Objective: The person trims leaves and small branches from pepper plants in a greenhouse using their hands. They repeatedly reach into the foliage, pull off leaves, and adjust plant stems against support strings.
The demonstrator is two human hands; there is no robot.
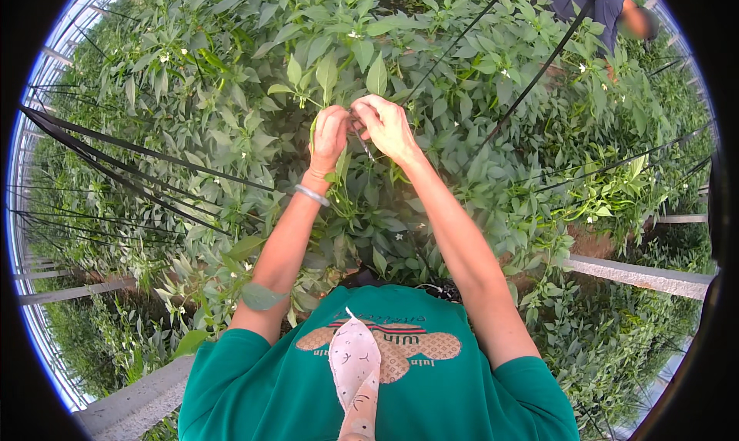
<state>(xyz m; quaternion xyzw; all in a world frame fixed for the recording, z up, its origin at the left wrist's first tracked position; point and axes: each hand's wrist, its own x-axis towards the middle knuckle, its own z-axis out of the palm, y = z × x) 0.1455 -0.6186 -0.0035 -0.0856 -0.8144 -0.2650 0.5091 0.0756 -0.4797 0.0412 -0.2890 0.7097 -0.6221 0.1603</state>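
Both my hands are raised close together over pepper plants, fingertips nearly touching. My left hand (329,134), with a grey bracelet (312,195) on its wrist, has its fingers closed on a pepper plant stem (314,102); leaves and small buds stand out beyond it. My right hand (385,123) pinches a thin dark strand (365,145), perhaps string or wire, whose twisted end hangs below the fingers. A slender green pepper (312,135) lies along the outer side of my left hand. The exact place where strand and stem meet is hidden by my fingers.
Dense pepper plants (462,169) with white flowers surround me. Black cords (173,165) slant in from the left, and another (542,66) crosses at upper right. Concrete posts or beams (641,275) lie at right and lower left (138,397). Another person (594,8) bends among plants at top right.
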